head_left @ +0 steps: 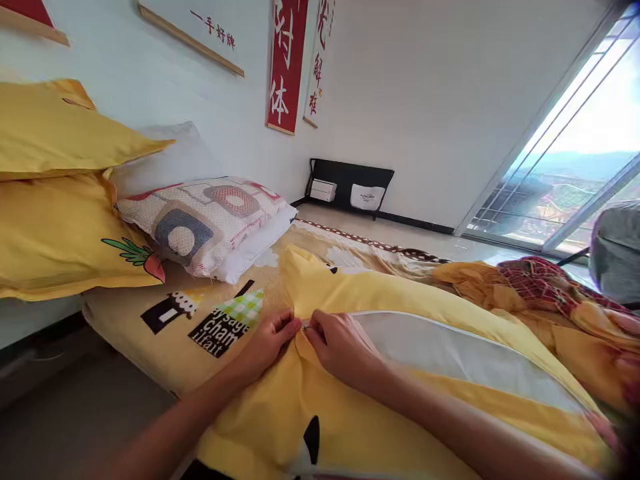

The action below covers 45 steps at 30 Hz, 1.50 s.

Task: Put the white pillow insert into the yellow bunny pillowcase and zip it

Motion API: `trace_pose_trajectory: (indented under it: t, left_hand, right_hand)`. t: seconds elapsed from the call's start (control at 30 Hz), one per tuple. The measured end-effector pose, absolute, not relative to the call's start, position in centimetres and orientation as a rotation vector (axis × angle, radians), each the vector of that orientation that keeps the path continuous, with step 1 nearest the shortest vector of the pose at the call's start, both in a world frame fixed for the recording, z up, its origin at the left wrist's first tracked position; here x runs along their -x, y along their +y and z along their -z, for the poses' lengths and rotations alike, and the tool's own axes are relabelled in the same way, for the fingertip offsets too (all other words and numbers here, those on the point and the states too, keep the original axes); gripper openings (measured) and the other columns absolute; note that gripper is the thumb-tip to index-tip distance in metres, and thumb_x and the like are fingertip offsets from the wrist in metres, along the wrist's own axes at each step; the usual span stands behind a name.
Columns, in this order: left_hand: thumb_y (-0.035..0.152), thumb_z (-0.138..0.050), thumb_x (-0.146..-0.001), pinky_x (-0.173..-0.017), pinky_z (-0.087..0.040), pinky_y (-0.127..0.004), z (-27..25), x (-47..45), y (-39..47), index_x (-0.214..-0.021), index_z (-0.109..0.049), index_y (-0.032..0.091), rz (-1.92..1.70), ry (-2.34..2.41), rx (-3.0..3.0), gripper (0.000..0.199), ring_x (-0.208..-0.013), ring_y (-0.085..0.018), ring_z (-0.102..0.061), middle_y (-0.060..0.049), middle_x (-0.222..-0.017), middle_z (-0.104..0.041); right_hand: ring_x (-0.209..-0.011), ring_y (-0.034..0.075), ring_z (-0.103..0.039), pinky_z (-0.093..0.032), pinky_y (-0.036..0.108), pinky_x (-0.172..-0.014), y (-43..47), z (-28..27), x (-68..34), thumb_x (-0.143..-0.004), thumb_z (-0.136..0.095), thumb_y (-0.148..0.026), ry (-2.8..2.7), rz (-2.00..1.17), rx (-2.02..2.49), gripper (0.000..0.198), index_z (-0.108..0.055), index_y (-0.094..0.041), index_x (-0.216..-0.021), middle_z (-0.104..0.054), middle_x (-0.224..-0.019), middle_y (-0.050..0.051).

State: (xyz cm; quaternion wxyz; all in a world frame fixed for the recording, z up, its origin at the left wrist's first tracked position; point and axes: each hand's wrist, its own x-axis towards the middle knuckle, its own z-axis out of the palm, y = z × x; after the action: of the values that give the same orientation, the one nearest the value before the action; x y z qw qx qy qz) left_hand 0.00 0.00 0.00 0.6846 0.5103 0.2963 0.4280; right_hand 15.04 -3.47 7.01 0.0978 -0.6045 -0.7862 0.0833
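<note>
A yellow pillowcase (pixel 380 293) lies across the bed in front of me, its long zipper (pixel 430 319) open. Through the gap shows a white pillow insert (pixel 450 350). My left hand (pixel 270 343) pinches the yellow cloth at the near left end of the zipper. Right beside it, my right hand (pixel 343 347) is closed at the zipper's end, thumb and finger on what looks like the small zipper pull, mostly hidden by the fingers. The two hands almost touch. Black leaf-like prints mark the pillowcase.
Yellow pillows (pixel 55 227) with a carrot print are stacked at left, next to a patterned pillow (pixel 225 213) and white ones. A printed sheet (pixel 175 347) covers the bed. A crumpled blanket (pixel 565 327) lies right. Beyond stand a black rack (pixel 345 177) and a window (pixel 565 153).
</note>
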Motion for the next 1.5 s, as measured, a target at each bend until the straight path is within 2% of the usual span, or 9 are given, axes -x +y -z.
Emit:
trace_pose_trajectory:
  t: [0.2,0.33,0.47,0.63,0.77,0.87,1.1,1.33,1.5]
  left_hand:
    - [0.051,-0.062,-0.08,-0.057,-0.031,-0.021,-0.3,-0.3,-0.9,-0.067,-0.043,0.017,-1.146,0.755,-1.288,0.042,-0.063,-0.01,-0.035,0.004,-0.066,-0.039]
    - [0.051,-0.054,-0.085,-0.055,-0.027,-0.022,-0.9,-0.7,-1.5,-0.063,-0.038,0.018,-1.256,0.837,-1.465,0.043,-0.061,-0.01,-0.029,0.005,-0.062,-0.033]
    - [0.05,-0.051,-0.087,-0.056,-0.028,-0.023,-1.1,-0.9,-1.8,-0.063,-0.037,0.019,-1.316,0.924,-1.544,0.042,-0.06,-0.01,-0.031,0.004,-0.063,-0.033]
    - [0.049,-0.051,-0.088,-0.056,-0.028,-0.023,-0.9,-0.8,-1.9,-0.064,-0.038,0.019,-1.295,0.914,-1.525,0.041,-0.061,-0.01,-0.031,0.004,-0.063,-0.034]
    - [0.05,-0.05,-0.087,-0.057,-0.03,-0.022,-0.8,-0.6,-1.8,-0.066,-0.039,0.019,-1.23,0.88,-1.517,0.039,-0.062,-0.011,-0.032,0.004,-0.064,-0.034]
    - [0.048,-0.048,-0.089,-0.059,-0.031,-0.023,-0.8,-0.4,-1.8,-0.07,-0.041,0.019,-1.176,0.881,-1.617,0.036,-0.063,-0.011,-0.034,0.004,-0.067,-0.037]
    - [0.047,-0.051,-0.088,-0.059,-0.03,-0.023,-0.8,-0.2,-1.8,-0.067,-0.039,0.019,-1.105,0.845,-1.604,0.037,-0.063,-0.011,-0.033,0.004,-0.066,-0.035]
    - [0.046,-0.058,-0.084,-0.059,-0.032,-0.022,-0.9,-0.4,-1.9,-0.066,-0.044,0.018,-1.193,0.819,-1.47,0.036,-0.063,-0.011,-0.035,0.004,-0.064,-0.039]
    - [0.049,-0.066,-0.077,-0.06,-0.033,-0.021,-1.1,-0.7,-2.2,-0.066,-0.046,0.017,-1.211,0.805,-1.314,0.039,-0.065,-0.011,-0.036,0.004,-0.065,-0.042]
  right_hand:
    - [-0.066,0.016,-0.056,-0.021,0.027,-0.053,-2.9,-10.7,-14.8,-0.087,-0.044,-0.022,-2.599,-0.173,1.783,0.02,-0.06,-0.016,-0.077,-0.065,-0.074,0.01]
    - [-0.067,0.017,-0.056,-0.021,0.027,-0.052,-3.4,-11.9,-14.1,-0.085,-0.045,-0.02,-2.677,-0.132,1.823,0.019,-0.06,-0.015,-0.075,-0.064,-0.073,0.011]
    - [-0.06,0.015,-0.051,-0.02,0.028,-0.052,-3.6,-11.6,-13.8,-0.086,-0.044,-0.018,-2.632,-0.156,1.867,0.019,-0.058,-0.016,-0.073,-0.062,-0.069,0.01]
    - [-0.066,0.013,-0.047,-0.023,0.025,-0.055,-3.2,-10.6,-14.8,-0.084,-0.049,-0.019,-2.456,-0.323,1.834,0.022,-0.048,-0.018,-0.062,-0.058,-0.067,0.006]
    - [-0.057,0.009,-0.039,-0.022,0.025,-0.055,-3.4,-9.2,-15.9,-0.089,-0.044,-0.021,-2.412,-0.423,1.645,0.025,-0.044,-0.019,-0.065,-0.052,-0.061,0.0]
    - [-0.054,0.009,-0.036,-0.021,0.025,-0.056,-3.8,-7.9,-16.3,-0.093,-0.039,-0.023,-2.444,-0.369,1.538,0.027,-0.041,-0.019,-0.066,-0.049,-0.06,-0.002]
    - [-0.054,0.01,-0.035,-0.017,0.027,-0.054,-4.1,-6.4,-15.9,-0.092,-0.038,-0.021,-2.512,-0.254,1.669,0.018,-0.047,-0.018,-0.077,-0.056,-0.067,0.002]
    - [-0.059,0.01,-0.039,-0.019,0.026,-0.057,-3.6,-7.6,-15.5,-0.091,-0.041,-0.024,-2.353,-0.446,1.697,0.027,-0.046,-0.018,-0.066,-0.051,-0.062,-0.001]
    - [-0.054,0.008,-0.033,-0.019,0.025,-0.055,-3.3,-7.8,-15.1,-0.086,-0.045,-0.02,-2.368,-0.432,1.662,0.023,-0.046,-0.018,-0.063,-0.045,-0.057,-0.003]
